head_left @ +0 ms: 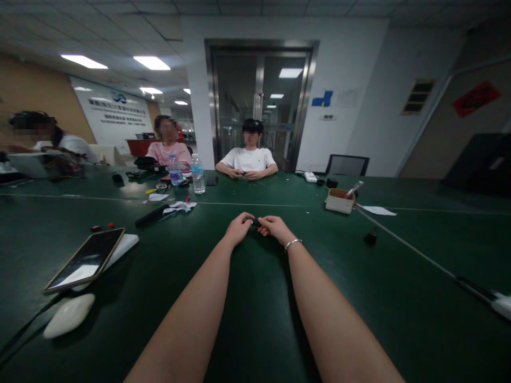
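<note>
Both my arms reach forward over the dark green table, and my hands meet near its middle. Between my fingertips is a small black object; most of it is covered and its kind does not show. My left hand pinches it from the left, where a bright speck shows at the fingers. From the right, my right hand grips it with thumb and fingers, the other fingers curled below. A silver bracelet circles my right wrist.
To the left lie a phone propped on a white object and a pale mouse-shaped thing. Two water bottles stand farther back. At right are a small box, a black clip-like piece and a cable. Several people sit beyond.
</note>
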